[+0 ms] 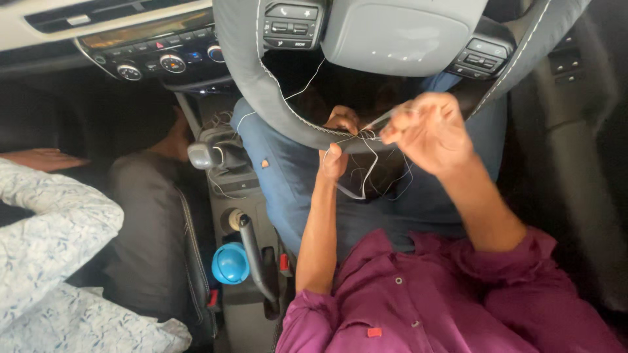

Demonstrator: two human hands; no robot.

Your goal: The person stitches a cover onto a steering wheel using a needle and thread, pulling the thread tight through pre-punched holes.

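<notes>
Steering-wheel cover (261, 85), grey with a white stitched seam, wraps the rim that arcs from the upper centre of the frame down to the middle, where both hands work at its lowest point. Left hand (335, 151) sits just under the rim, fingers closed and pinching the cover edge at the seam; its thumb side touches the rim. Right hand (428, 127) is to the right of it and slightly higher, fingers bunched and gripping a thin white thread (369, 171); a slim needle-like piece seems to run from the fingertips toward the seam, too fine to confirm. Thread hangs in loose loops below the rim, between the two hands and over the lap in blue jeans (288, 183). A second strand runs from the rim up toward the wheel hub (399, 29), pale grey, upper centre, flanked by button clusters. Magenta shirt (418, 301) fills the lower right. Centre console in the lower middle-left: gear lever (209, 153), handbrake lever (255, 255), a blue round cap (230, 263) just left of it. Climate dials (171, 62) at upper left. Another person's patterned white sleeve (52, 222) occupies the left edge, well apart from the hands.
</notes>
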